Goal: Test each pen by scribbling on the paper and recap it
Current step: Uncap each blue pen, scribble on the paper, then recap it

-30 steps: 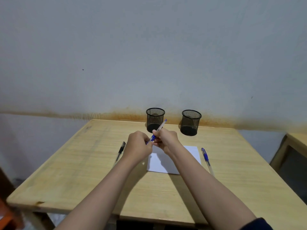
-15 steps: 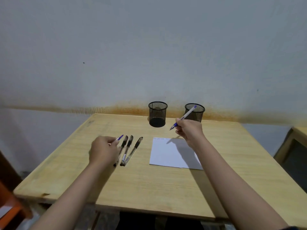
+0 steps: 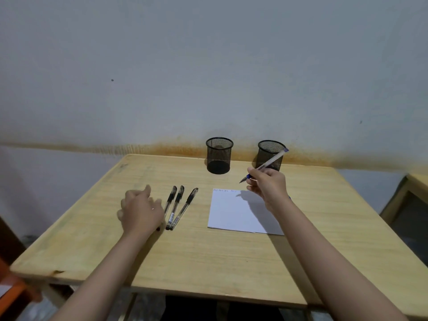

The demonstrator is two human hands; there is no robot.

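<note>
My right hand [image 3: 266, 184] grips an uncapped blue pen [image 3: 272, 160] above the far edge of the white paper [image 3: 231, 212], tip pointing down-left and off the sheet. Faint scribbles [image 3: 223, 190] run along the paper's top edge. Three capped black pens [image 3: 177, 206] lie side by side left of the paper. My left hand [image 3: 141, 212] hovers low beside them, blurred, back toward me, one finger stretched forward, and it covers part of the leftmost pen. The blue cap is not visible.
Two black mesh pen cups [image 3: 219, 156] [image 3: 266, 152] stand at the back of the wooden table [image 3: 208, 256], near the wall. A second table's corner [image 3: 416, 181] shows at the right, and an orange object [image 3: 9, 288] at the lower left.
My hands separated after pulling the cap off the blue pen. The left went left to the black pens, where the cap vanished from sight; the right carried the pen over the paper's far edge.
</note>
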